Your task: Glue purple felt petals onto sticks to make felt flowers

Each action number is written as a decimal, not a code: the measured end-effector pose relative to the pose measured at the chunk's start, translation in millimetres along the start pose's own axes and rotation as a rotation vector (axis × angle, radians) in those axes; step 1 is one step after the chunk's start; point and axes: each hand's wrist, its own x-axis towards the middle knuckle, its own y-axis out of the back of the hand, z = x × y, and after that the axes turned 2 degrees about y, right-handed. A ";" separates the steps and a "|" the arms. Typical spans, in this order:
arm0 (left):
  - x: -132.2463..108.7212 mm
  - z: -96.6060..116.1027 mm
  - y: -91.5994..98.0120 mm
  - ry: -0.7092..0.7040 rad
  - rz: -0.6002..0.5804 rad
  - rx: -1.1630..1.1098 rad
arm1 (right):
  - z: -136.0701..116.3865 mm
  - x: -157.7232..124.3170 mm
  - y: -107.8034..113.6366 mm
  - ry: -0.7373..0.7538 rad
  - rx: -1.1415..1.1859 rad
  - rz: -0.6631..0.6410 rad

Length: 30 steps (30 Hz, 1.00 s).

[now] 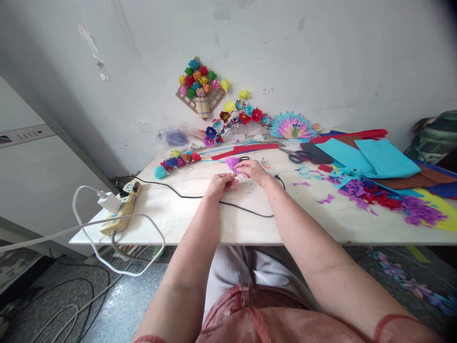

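Observation:
A purple paper flower (232,163) is held up between my two hands over the middle of the table, its petals fanning upward to the left. My left hand (222,184) pinches its lower end, with the fingers curled together. From the right, my right hand (253,170) grips the side of the petals between thumb and fingers. Just behind the flower, a small pair of dark-handled scissors (244,158) lies on the table, partly covered. A black cable (246,209) runs across the table below both hands.
At the left stands a power strip (124,209) with a white charger and looping white cable. Finished paper flowers (176,159) lie nearby. Larger scissors (300,156), blue paper sheets (385,157) and purple scraps (421,207) cover the right side. The table's front edge (250,244) is near my body.

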 end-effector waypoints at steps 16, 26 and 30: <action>-0.2 -0.2 -0.3 -0.005 -0.001 0.013 | 2.5 2.5 -2.0 -0.005 -0.021 -0.004; -0.1 -1.3 -0.5 -0.014 -0.002 0.018 | 0.5 1.7 -5.5 0.012 0.009 0.005; -0.1 -1.7 -1.0 -0.021 0.011 0.019 | -1.0 1.2 -6.4 0.018 0.030 0.021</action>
